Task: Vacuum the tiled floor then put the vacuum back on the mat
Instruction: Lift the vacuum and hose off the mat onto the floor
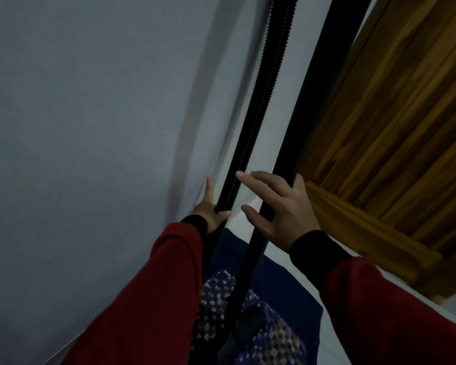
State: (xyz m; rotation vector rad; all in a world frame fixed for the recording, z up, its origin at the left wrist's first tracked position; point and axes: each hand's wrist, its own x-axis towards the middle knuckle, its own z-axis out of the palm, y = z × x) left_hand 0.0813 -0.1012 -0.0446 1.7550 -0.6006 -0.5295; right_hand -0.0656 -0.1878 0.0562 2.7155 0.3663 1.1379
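Red sleeves (153, 293) lead to 2 hands: left hand (211, 206) grasping 1 ribbed hose (250, 122), right hand (279, 209) loosely open around 1 vacuum tube (311, 106), both running near-vertical above 1 mat (282, 293), beside wall (90, 114) and door (395, 122).

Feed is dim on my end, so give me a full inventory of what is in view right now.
Corrugated hose: one, black, upright against the wall, left of the tube.
Vacuum tube: one, black, smooth, upright, its foot over the mat.
Mat: one, dark blue with a multicoloured checked middle, on the floor below.
Wall: one, grey-white, left.
Wooden door: one, brown, right.
Floor: pale, beside the mat.
Left hand: red sleeve, gripping the hose.
Right hand: red sleeve, fingers spread, on the tube.
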